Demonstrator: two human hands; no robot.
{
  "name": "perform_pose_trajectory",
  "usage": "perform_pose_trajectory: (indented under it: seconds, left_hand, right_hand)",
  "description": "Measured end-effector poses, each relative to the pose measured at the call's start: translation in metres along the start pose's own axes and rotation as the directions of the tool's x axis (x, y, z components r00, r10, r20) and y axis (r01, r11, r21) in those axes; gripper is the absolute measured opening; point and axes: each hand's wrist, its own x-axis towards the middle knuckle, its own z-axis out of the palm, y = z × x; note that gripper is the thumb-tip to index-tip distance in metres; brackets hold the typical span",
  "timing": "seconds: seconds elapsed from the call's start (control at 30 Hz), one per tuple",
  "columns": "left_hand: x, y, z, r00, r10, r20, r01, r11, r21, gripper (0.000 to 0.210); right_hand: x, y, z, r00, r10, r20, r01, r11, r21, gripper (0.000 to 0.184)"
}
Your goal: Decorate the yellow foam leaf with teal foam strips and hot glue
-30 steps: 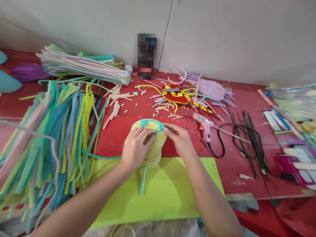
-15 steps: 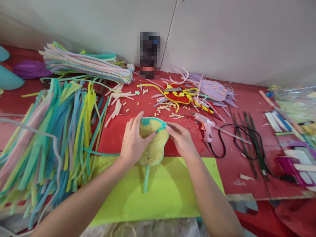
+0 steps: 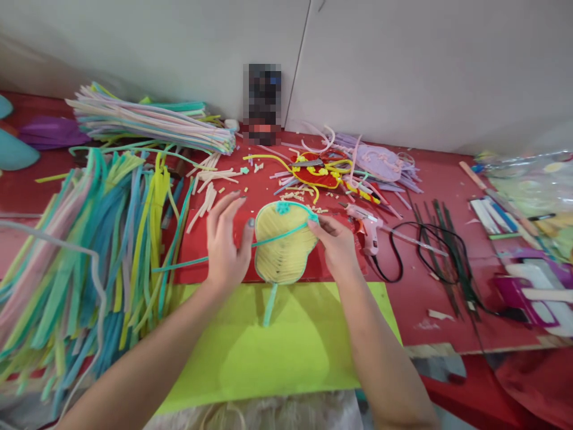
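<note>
A yellow hand fan (image 3: 284, 260) made of pipe cleaners has teal edging, a teal knot (image 3: 283, 207) near its top and a pale teal handle (image 3: 270, 306) pointing down. My right hand (image 3: 336, 242) pinches its upper right edge between thumb and fingertips. A long teal pipe cleaner (image 3: 181, 264) runs from that pinch across the fan's face, passes my left hand and trails off left. Beside the fan's left edge, my left hand (image 3: 227, 248) is open, thumb and fingers apart; whether the strand touches it I cannot tell.
Bundled pipe cleaners (image 3: 147, 119) and a loose heap (image 3: 89, 257) lie left. Behind the fan are cut pieces and a red-and-yellow craft (image 3: 324, 173) with scissors on it. A pink glue gun (image 3: 367, 227) with black cord sits right. A lime sheet (image 3: 268, 364) lies in front.
My left hand has let go of the fan and moved left, its fingers opening. The fan has shifted slightly right and shows more of its face, with my right hand still pinching its edge.
</note>
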Motion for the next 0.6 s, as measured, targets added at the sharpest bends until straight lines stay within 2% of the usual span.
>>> perform_pose_trajectory:
  seconds: [0.07, 0.1, 0.13, 0.17, 0.2, 0.27, 0.33, 0.4, 0.47, 0.53, 0.6]
  left_hand:
    - [0.000, -0.002, -0.004, 0.984, 0.052, -0.170, -0.056, 0.998, -0.014, 0.025]
    - [-0.002, -0.004, -0.005, 0.974, 0.069, -0.218, -0.078, 0.997, -0.031, 0.019]
    - [-0.005, -0.005, -0.006, 0.974, 0.087, -0.210, -0.101, 0.993, -0.060, 0.014]
    - [-0.009, -0.005, -0.006, 0.984, 0.105, -0.146, -0.118, 0.989, -0.090, 0.010]
    - [-0.012, -0.006, -0.005, 0.990, 0.138, -0.033, -0.141, 0.984, -0.112, 0.009]
    - [-0.018, -0.005, -0.002, 0.955, 0.226, 0.190, -0.201, 0.970, -0.139, 0.014]
    - [-0.021, -0.004, 0.001, 0.925, 0.199, 0.323, -0.173, 0.979, -0.109, 0.022]
    - [-0.021, -0.002, 0.004, 0.923, 0.052, 0.381, -0.044, 0.999, -0.029, 0.028]
    - [-0.017, 0.000, 0.005, 0.914, -0.135, 0.382, 0.138, 0.990, 0.020, 0.028]
    - [-0.012, 0.000, 0.006, 0.893, -0.289, 0.345, 0.322, 0.946, -0.043, 0.028]
    - [-0.007, -0.001, 0.007, 0.867, -0.388, 0.312, 0.461, 0.863, -0.208, 0.034]
  right_hand:
    - [0.004, -0.001, -0.005, 0.997, -0.032, -0.067, 0.034, 0.999, 0.035, 0.024]
    - [0.006, -0.002, -0.007, 0.994, -0.048, -0.094, 0.054, 0.997, 0.054, 0.024]
    - [0.007, -0.003, -0.009, 0.991, -0.063, -0.115, 0.072, 0.995, 0.071, 0.024]
    - [0.008, -0.003, -0.010, 0.989, -0.076, -0.128, 0.088, 0.992, 0.087, 0.024]
    - [0.009, -0.004, -0.011, 0.987, -0.087, -0.137, 0.101, 0.990, 0.099, 0.025]
    - [0.009, -0.005, -0.013, 0.982, -0.100, -0.159, 0.119, 0.986, 0.115, 0.026]
    - [0.009, -0.007, -0.014, 0.978, -0.103, -0.184, 0.127, 0.984, 0.122, 0.026]
    - [0.009, -0.011, -0.016, 0.978, -0.105, -0.182, 0.130, 0.983, 0.130, 0.024]
    - [0.008, -0.015, -0.018, 0.980, -0.110, -0.164, 0.133, 0.981, 0.138, 0.022]
    - [0.007, -0.018, -0.018, 0.982, -0.111, -0.151, 0.131, 0.983, 0.129, 0.023]
    - [0.006, -0.019, -0.018, 0.984, -0.102, -0.145, 0.118, 0.987, 0.105, 0.025]
